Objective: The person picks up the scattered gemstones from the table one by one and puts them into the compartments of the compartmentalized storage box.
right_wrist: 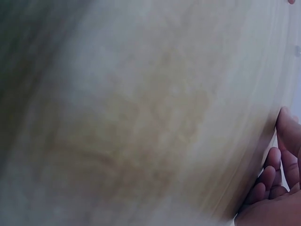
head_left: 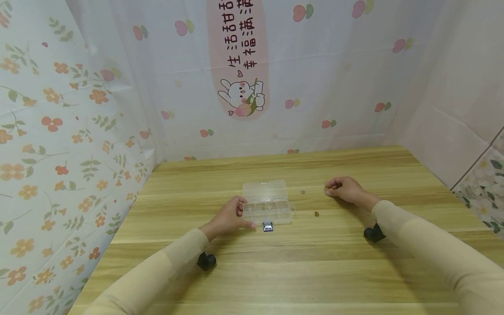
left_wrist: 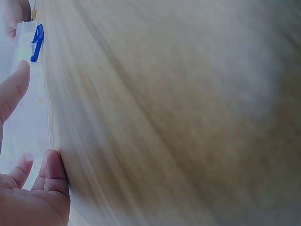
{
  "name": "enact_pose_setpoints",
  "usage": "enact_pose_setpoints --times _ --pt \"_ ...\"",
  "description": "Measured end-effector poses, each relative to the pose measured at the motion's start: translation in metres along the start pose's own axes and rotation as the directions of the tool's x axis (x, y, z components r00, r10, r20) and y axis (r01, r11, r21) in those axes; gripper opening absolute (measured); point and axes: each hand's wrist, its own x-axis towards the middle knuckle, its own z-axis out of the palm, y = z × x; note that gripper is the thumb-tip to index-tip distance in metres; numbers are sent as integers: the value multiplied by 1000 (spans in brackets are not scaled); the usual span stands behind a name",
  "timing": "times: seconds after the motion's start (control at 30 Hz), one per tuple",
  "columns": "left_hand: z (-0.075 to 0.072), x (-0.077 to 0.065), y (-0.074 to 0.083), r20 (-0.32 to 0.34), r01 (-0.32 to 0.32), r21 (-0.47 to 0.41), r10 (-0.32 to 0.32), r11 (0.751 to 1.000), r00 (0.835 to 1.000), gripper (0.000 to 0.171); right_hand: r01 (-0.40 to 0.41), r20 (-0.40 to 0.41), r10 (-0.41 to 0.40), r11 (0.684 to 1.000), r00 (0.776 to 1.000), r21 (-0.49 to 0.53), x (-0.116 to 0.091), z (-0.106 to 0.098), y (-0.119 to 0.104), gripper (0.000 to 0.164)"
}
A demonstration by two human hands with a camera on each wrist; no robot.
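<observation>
A clear plastic compartment box (head_left: 271,212) lies on the table with its lid (head_left: 265,191) raised at the back. My left hand (head_left: 230,217) grips the box's left end, thumb along the front edge and fingers at the side. In the left wrist view, the box's blue latch (left_wrist: 37,43) sticks out beyond the thumb. Several small pieces (head_left: 269,207) sit in the compartments. To the right of the box, my right hand (head_left: 346,190) rests low at the tabletop, fingers curled, thumb and forefinger pinching what looks like a small brown piece (head_left: 326,189), mostly hidden.
A small grey piece (head_left: 302,192) and a small brown piece (head_left: 316,214) lie on the wooden table (head_left: 275,275) between the box and my right hand. Behind the table hangs a printed curtain (head_left: 315,87); a floral curtain (head_left: 59,144) closes the left side.
</observation>
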Motion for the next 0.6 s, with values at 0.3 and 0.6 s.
enact_pose_setpoints --times 0.3,0.6 --pt "1 1 -2 -4 -1 2 1 1000 1000 72 -6 -3 6 1000 1000 9 -2 1 -3 29" --pt "1 0 -2 -3 0 -3 0 1000 1000 73 -5 -10 4 1000 1000 -7 -2 2 -4 26"
